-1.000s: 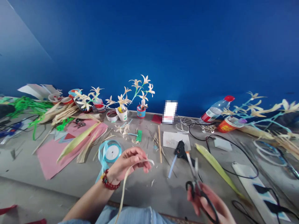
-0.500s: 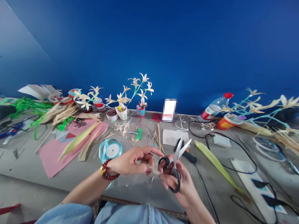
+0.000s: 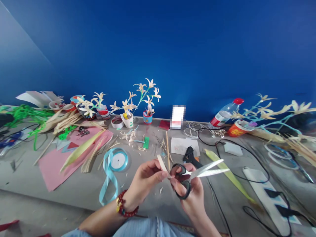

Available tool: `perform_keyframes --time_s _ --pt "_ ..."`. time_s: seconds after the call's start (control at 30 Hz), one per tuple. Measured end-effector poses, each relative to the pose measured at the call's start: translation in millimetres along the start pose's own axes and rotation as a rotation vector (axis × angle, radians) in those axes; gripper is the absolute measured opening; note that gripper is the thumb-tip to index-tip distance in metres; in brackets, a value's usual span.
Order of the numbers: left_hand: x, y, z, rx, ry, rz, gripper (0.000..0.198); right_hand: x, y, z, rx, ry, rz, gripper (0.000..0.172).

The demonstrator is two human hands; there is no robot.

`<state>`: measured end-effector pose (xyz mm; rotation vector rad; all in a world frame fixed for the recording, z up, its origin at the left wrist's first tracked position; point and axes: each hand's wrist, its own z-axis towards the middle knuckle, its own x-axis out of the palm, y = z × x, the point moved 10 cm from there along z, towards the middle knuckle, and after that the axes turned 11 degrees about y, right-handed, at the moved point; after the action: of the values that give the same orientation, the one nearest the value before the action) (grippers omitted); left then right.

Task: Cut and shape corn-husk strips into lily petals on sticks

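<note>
Between the fingertips of my left hand point(image 3: 148, 179) is a short pale strip point(image 3: 162, 163), apparently dried husk, pointing up and to the left. Its lower end meets the fingers of my right hand point(image 3: 191, 187). That right hand also has scissors point(image 3: 207, 169) with black handles hooked on its fingers. The blades point right, slightly apart, away from the strip. Behind my hands lies a black glue gun point(image 3: 190, 154). A roll of light blue ribbon point(image 3: 119, 159) rests left of my left hand, its loose end trailing toward me.
Pink sheets point(image 3: 53, 171) with husk pieces lie at left. Along the wall stand cups of pale flowers point(image 3: 127, 120) and a tilted plastic bottle point(image 3: 223, 113). At right are a yellow-green husk point(image 3: 228, 174), black cables and a white power strip point(image 3: 264, 197).
The scissors have swung from pointing up to pointing right. My left hand has turned more upright, and the pale strip now stands up from its fingertips.
</note>
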<state>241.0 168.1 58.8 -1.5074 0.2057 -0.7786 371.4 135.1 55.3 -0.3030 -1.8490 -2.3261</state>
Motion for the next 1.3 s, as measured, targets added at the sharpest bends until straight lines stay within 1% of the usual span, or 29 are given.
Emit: perform_keyframes --time_s 0.03,0.1,0.17,0.27,0.33,0.4,0.47,0.7,0.8,1.07,1.17,1.3 --pt "-1.4 8 1 -0.025 -0.03 -0.113 0.018 0 -5 -1 0.025 0.006 0.006 0.03" --pt "-4.7 13 2 -0.037 -0.071 -0.24 0.016 -1 -16 -4 0.084 0.023 0.012 0.032" --pt "-8.5 12 3 -0.037 -0.092 -0.29 0.014 -1 -26 -8 0.14 0.089 -0.025 0.034" --pt "-11.3 11 2 -0.061 -0.096 -0.346 0.013 5 -37 -18 0.215 0.241 -0.098 0.039" --pt "-11.1 12 2 -0.08 -0.089 -0.392 0.013 11 -41 -24 0.258 0.33 -0.12 0.045" --pt "-10.8 15 3 -0.099 -0.089 -0.428 0.014 15 -43 -28 0.293 0.389 -0.133 0.053" --pt "-11.2 17 3 -0.121 -0.095 -0.431 0.015 17 -43 -29 0.322 0.419 -0.138 0.057" --pt "-12.9 13 4 -0.136 -0.095 -0.344 0.018 16 -52 -32 0.416 0.444 -0.153 0.058" --pt "-12.7 13 4 -0.134 -0.084 -0.344 0.017 16 -54 -32 0.423 0.435 -0.138 0.058" --pt "-9.7 11 8 -0.122 -0.034 -0.341 0.019 21 -57 -35 0.465 0.461 -0.015 0.059" --pt "-11.1 11 9 -0.125 -0.035 -0.33 0.018 21 -57 -34 0.473 0.459 -0.036 0.06" --pt "-13.0 11 9 -0.133 -0.051 -0.306 0.019 20 -54 -33 0.441 0.447 -0.092 0.059"
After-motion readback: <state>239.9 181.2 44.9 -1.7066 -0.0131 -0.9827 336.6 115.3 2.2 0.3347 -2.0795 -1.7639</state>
